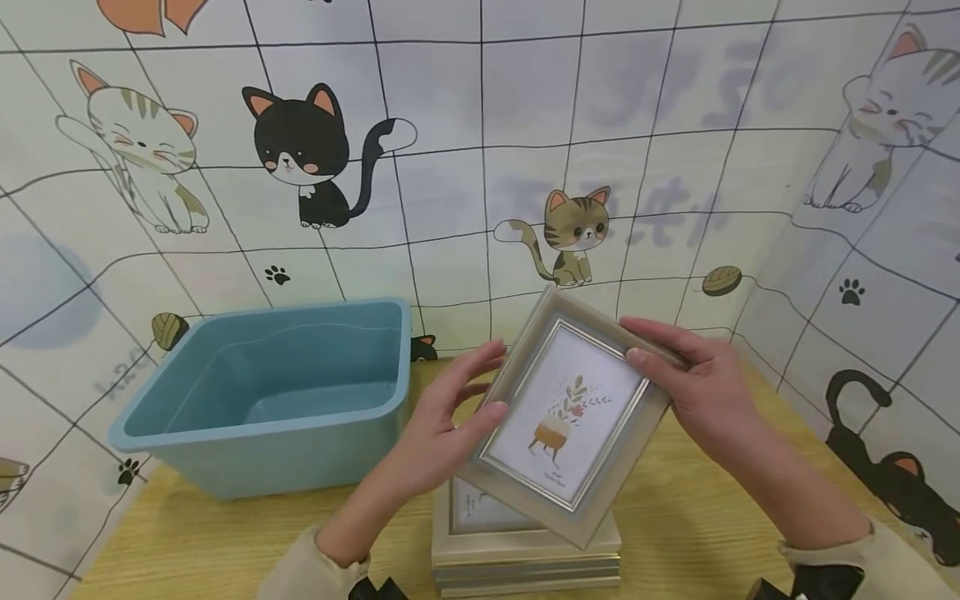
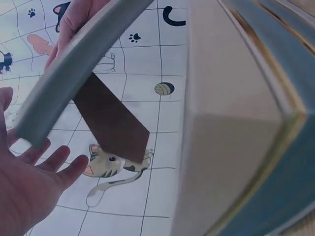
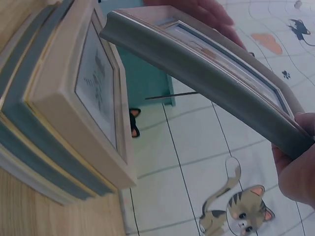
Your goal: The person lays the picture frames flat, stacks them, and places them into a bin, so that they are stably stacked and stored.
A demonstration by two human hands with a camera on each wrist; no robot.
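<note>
A picture frame [image 1: 567, 408] with a silvery border and a plant drawing is held tilted above a stack of similar picture frames [image 1: 525, 557]. My right hand [image 1: 712, 387] grips its upper right edge, thumb on the front and fingers behind. At the left edge is my left hand [image 1: 438, 425], its thumb near the front rim. In the left wrist view its fingers [image 2: 59, 167] spread out straight behind the frame, whose brown stand [image 2: 110, 118] sticks out at the back. The stack's sides show beige, blue-grey and gold layers.
A blue plastic tub [image 1: 270, 462] stands on the wooden table [image 1: 660, 517], left of the stack. No contents show inside it. Behind and to the right rise walls covered in a cat-patterned grid sheet [image 1: 450, 192].
</note>
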